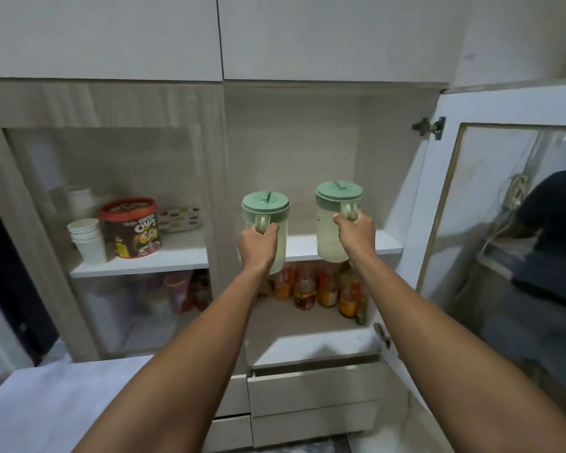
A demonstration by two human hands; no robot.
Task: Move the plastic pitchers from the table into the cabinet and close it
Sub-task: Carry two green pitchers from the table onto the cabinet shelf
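Two pale translucent plastic pitchers with green lids are held up in front of the open cabinet. My left hand [257, 245] grips the handle of the left pitcher [266, 209]. My right hand [356, 235] grips the handle of the right pitcher [328, 230], which sits a little higher. Both pitchers hang upright at the front edge of the upper shelf [303, 246], their bottoms below the shelf's level. The cabinet door [445, 204] with a glass pane stands swung open to the right.
Several bottles of sauce [327, 287] stand on the lower shelf. Behind the shut left glass door [111, 191] are paper cups [87, 240] and a cereal tub [129, 227]. Drawers [314, 390] lie below, a white tabletop [46, 407] at lower left.
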